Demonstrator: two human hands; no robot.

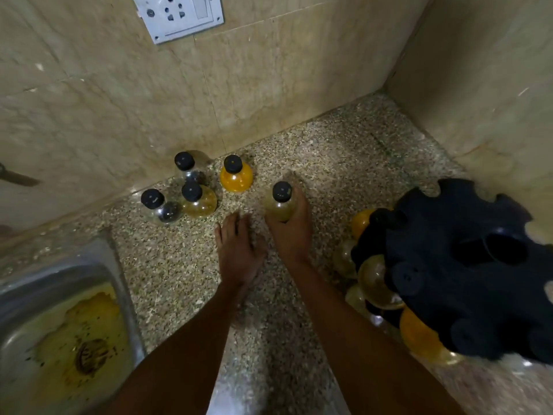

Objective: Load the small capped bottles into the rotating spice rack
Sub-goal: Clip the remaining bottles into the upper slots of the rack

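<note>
My right hand (291,232) grips a small round bottle (279,208) with a black cap and pale yellow contents, standing on the speckled counter (344,151). Just left of it, my left hand (238,250) lies flat on the counter with fingers together, holding nothing. Several more black-capped bottles stand by the back wall: an orange one (236,176), a clear one (191,169), a yellowish one (199,200) and one with dark contents (163,208). The black rotating spice rack (466,271) stands at the right with several bottles hanging in its slots, such as a yellowish one (374,280).
A steel sink (54,324) with yellow stains lies at the lower left. Beige tiled walls close the counter at the back and right. A white socket plate (179,16) is on the back wall.
</note>
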